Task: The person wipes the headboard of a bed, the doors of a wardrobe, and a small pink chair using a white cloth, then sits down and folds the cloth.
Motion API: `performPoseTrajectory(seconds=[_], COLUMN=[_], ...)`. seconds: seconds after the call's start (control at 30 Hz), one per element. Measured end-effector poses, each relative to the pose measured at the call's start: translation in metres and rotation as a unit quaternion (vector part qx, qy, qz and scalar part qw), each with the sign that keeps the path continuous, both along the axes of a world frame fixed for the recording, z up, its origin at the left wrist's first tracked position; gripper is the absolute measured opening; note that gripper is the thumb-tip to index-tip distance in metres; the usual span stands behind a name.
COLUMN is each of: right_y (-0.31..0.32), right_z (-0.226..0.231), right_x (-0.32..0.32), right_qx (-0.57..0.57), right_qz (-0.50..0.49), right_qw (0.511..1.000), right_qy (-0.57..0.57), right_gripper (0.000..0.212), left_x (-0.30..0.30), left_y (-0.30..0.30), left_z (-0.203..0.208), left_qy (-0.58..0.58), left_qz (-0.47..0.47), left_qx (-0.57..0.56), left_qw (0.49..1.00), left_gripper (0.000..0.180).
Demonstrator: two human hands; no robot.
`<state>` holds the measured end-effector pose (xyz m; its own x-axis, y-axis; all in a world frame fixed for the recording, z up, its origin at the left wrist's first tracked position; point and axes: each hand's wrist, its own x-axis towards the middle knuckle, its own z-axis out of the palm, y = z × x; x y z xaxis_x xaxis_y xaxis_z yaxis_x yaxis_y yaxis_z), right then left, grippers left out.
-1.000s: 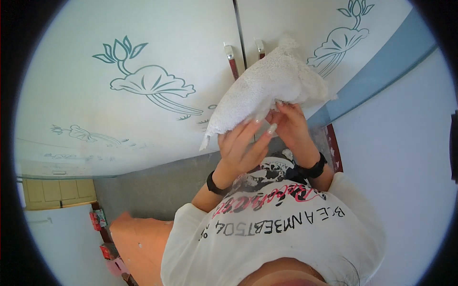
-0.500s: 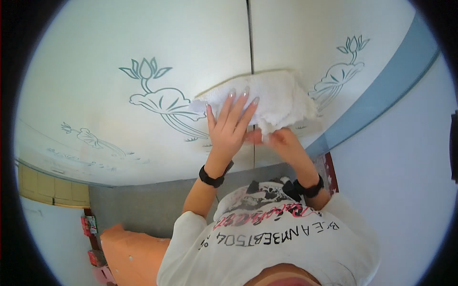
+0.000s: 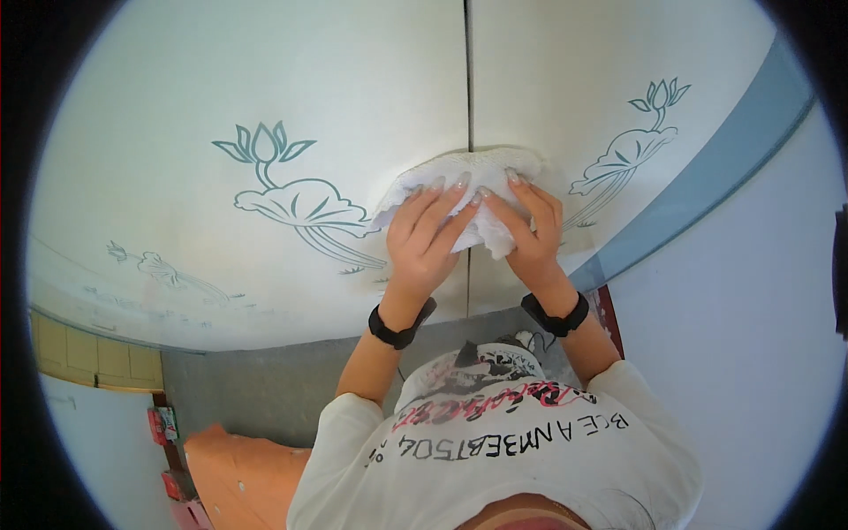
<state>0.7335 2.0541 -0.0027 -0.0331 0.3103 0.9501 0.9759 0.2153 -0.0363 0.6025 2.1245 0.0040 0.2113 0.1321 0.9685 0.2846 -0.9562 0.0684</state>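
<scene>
A crumpled white cloth (image 3: 468, 166) lies against the pale cabinet doors (image 3: 353, 79), across the dark seam between them. My left hand (image 3: 422, 234) presses on the cloth's left part, fingers bent over it and thumb side toward the left edge. On the right part, my right hand (image 3: 534, 231) has its fingertips on top of the cloth, close to those of my left. Both hands grip the bunched fabric between them; a loose fold hangs beside my right hand. Each wrist wears a black band.
Green lotus drawings (image 3: 300, 208) decorate both doors. A blue-grey strip (image 3: 698, 185) edges the cabinet at the right, beside a pale wall (image 3: 742, 353). Below are a grey floor (image 3: 256, 389) and an orange cover (image 3: 247, 477), with small red boxes (image 3: 162, 426) at the lower left.
My right hand has come up from under the cloth's lower edge onto its front. The cloth is more bunched and covers less of the right door. My left hand's fingers are more bent.
</scene>
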Motion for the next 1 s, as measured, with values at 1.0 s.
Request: performPoseTrajectory(seconds=[1.0], right_y=[-0.02], right_z=[-0.065], right_x=[0.03], right_qx=[-0.247], right_qz=[0.224], right_qw=[0.924], right_qy=[0.189], right_gripper=[0.033], left_x=[0.01], left_y=[-0.045], left_z=[-0.086], left_qy=[0.053], left_qz=[0.113], left_qx=[-0.125], left_qw=[0.984], left_gripper=[0.027])
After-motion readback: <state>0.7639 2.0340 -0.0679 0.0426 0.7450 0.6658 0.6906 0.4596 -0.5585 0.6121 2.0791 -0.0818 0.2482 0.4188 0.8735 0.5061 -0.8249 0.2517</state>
